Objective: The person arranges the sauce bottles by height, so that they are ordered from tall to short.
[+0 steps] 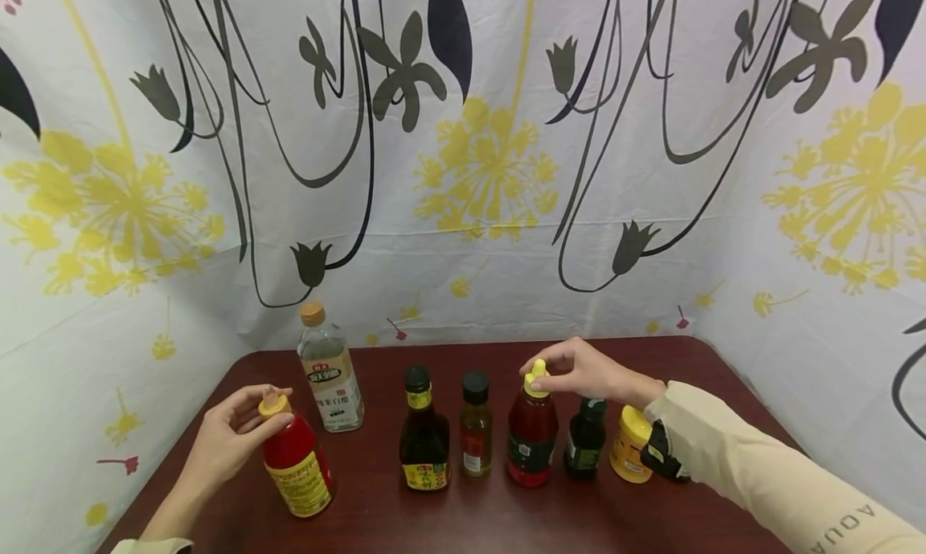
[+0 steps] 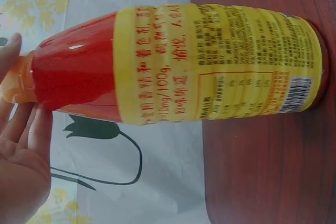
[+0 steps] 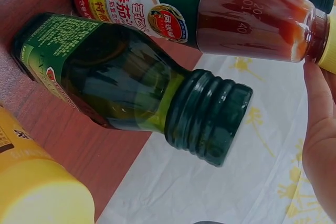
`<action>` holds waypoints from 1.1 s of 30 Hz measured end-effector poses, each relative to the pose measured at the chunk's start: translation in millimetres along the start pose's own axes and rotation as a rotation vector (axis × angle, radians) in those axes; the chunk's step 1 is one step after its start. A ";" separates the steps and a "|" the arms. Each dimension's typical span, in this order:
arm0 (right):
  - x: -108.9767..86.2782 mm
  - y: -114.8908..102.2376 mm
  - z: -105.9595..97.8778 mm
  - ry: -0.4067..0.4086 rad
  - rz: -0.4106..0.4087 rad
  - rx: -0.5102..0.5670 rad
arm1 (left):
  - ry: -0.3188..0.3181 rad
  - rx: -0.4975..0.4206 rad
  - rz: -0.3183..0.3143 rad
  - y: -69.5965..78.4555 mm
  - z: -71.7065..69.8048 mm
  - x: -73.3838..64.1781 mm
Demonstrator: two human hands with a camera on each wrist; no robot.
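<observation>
On the left, my left hand (image 1: 226,435) grips a red sauce bottle (image 1: 295,457) by its yellow-orange cap, thumb on one side and fingers on the other. Its yellow label (image 2: 220,61), printed with red and dark characters, faces the left wrist camera. My right hand (image 1: 587,374) pinches the yellow nozzle cap (image 1: 536,383) of a ketchup bottle (image 1: 534,429), which has a green label. Right beside the ketchup is a small dark green bottle (image 3: 121,72) with a ridged green cap. A clear vinegar bottle (image 1: 331,381) with an orange cap stands behind the red bottle.
Between the hands stand a dark soy sauce bottle (image 1: 424,437) with a yellow label and a small black-capped bottle (image 1: 476,429). A yellow jar (image 1: 633,445) sits by the right wrist. Floral cloth (image 1: 477,297) hangs behind the dark red table (image 1: 391,522).
</observation>
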State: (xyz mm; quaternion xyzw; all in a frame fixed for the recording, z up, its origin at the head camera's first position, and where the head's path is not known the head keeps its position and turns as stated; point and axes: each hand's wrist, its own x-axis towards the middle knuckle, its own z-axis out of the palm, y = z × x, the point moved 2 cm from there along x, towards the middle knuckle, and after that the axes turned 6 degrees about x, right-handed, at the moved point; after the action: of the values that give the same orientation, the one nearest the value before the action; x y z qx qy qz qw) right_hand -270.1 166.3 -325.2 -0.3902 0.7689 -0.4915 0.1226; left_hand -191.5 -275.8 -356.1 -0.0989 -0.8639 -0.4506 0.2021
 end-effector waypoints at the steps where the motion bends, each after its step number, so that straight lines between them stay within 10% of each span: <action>1: -0.1 0.4 0.0 0.000 -0.001 0.005 | -0.007 0.010 -0.002 0.6 -0.7 0.0; 11: -1.0 2.1 0.5 -0.013 -0.037 0.001 | -0.030 0.098 -0.037 7.5 -3.9 1.8; 33: -1.0 2.2 0.1 -0.004 -0.026 0.005 | -0.084 0.091 0.173 62.0 25.9 51.3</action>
State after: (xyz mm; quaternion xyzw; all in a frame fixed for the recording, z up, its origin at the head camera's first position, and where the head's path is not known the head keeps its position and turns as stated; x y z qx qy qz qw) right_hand -270.5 167.4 -327.3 -0.4010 0.7621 -0.4942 0.1188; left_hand -222.5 -219.6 -301.2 -0.1824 -0.8796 -0.3870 0.2081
